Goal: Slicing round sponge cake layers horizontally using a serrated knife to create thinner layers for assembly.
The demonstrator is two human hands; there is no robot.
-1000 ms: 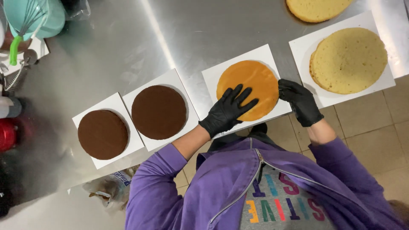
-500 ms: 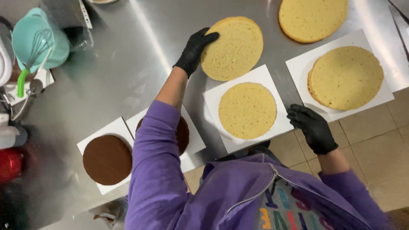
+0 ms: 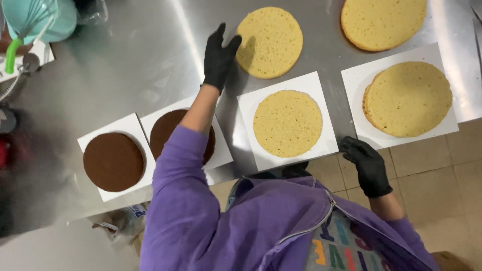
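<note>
My left hand, in a black glove, is stretched out over the steel table with fingers apart, just left of a pale sponge cake layer that lies bare on the metal. It holds nothing. A second pale layer rests on a white square board in front of me. My right hand, also gloved in black, hangs open off the table's near edge, beside that board's right corner.
Two dark chocolate layers sit on white boards at the left, one partly under my purple sleeve. Stacked pale layers lie on a board at the right, another pale layer behind. A teal bowl with whisk stands far left.
My left hand lifted the top layer off the middle board, set it on the bare table behind, and has now let go. My right hand slid back off the board to the table's edge.
</note>
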